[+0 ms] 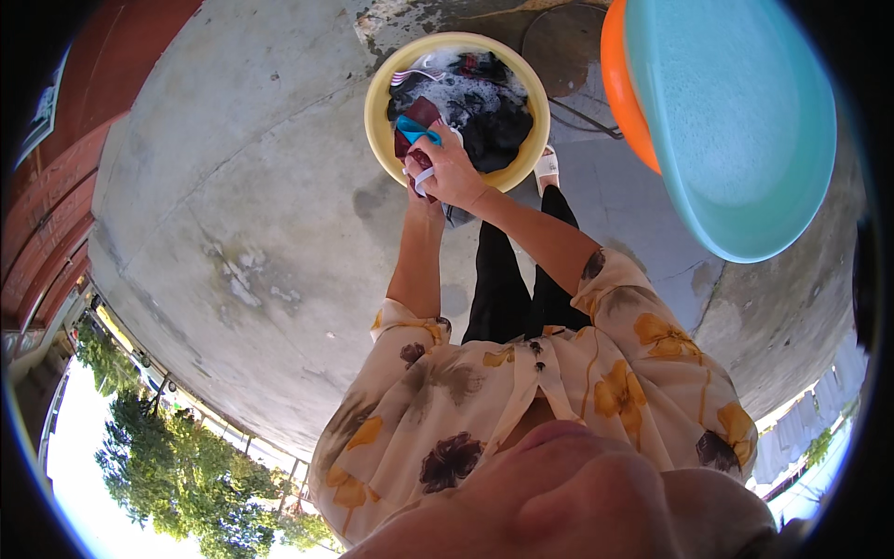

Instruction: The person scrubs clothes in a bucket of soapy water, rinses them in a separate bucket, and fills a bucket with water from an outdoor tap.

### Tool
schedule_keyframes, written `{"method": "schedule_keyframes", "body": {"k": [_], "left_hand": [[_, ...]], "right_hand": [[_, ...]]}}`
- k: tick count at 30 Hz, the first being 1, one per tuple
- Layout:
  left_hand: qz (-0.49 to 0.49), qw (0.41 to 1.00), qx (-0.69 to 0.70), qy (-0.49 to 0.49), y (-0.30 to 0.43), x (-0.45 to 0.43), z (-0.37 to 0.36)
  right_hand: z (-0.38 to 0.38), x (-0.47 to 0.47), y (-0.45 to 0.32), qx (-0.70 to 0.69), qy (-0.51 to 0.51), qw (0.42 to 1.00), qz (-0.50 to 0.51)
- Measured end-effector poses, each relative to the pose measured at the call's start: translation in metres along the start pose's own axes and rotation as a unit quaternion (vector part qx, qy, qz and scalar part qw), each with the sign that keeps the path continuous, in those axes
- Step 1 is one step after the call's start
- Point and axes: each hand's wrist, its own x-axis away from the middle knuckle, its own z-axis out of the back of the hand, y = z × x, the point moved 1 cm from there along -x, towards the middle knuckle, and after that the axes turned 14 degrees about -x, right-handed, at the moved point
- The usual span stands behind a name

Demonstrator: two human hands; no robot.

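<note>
A maroon cloth (422,112) with a bright blue piece and a narrow white strip is bunched between my two hands, over the near-left rim of a yellow plastic basin (375,115). My right hand (447,166) lies across the top and grips the cloth. Underneath, my left hand (415,171) holds the lower part of the bundle, its fingers largely hidden. Dark wet clothes (497,136) fill the basin, with white suds (454,94) over them. A striped cloth (418,75) pokes out at the far left inside.
At right, a turquoise basin (744,105) of foamy water overlaps an orange basin (625,91). A thin dark hose (583,124) runs across the concrete floor (265,189) between them and the yellow basin. My foot in a white slipper (548,162) is beside the yellow basin.
</note>
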Motion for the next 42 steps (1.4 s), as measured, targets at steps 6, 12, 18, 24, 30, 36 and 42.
{"method": "schedule_keyframes", "body": {"k": [6, 12, 18, 24, 30, 36, 42], "left_hand": [[0.007, 0.999, -0.031, 0.025, 0.022, 0.027, -0.024], [-0.011, 0.999, 0.013, 0.042, 0.025, 0.009, 0.008], [-0.135, 0.975, -0.169, 0.043, 0.047, -0.012, 0.035], [-0.17, 0.958, -0.231, 0.024, 0.038, 0.0, 0.005], [0.056, 0.997, -0.061, -0.002, 0.023, 0.033, -0.02], [0.063, 0.997, -0.008, -0.047, 0.019, 0.03, 0.003], [0.1, 0.994, -0.051, 0.01, 0.031, 0.052, -0.051]], "right_hand": [[-0.007, 0.005, -0.011, 0.105, -0.025, 0.993, -0.037], [-0.005, 0.0, -0.04, 0.12, -0.193, 0.973, -0.049], [0.031, 0.039, -0.014, -0.262, -0.053, 0.933, -0.241], [0.011, 0.039, 0.03, -0.617, 0.093, 0.617, -0.479], [0.002, -0.02, 0.036, -0.549, -0.044, 0.735, -0.395], [-0.005, -0.02, 0.052, -0.33, 0.02, 0.881, -0.339], [0.014, -0.02, 0.055, -0.248, 0.222, 0.881, -0.336]]}}
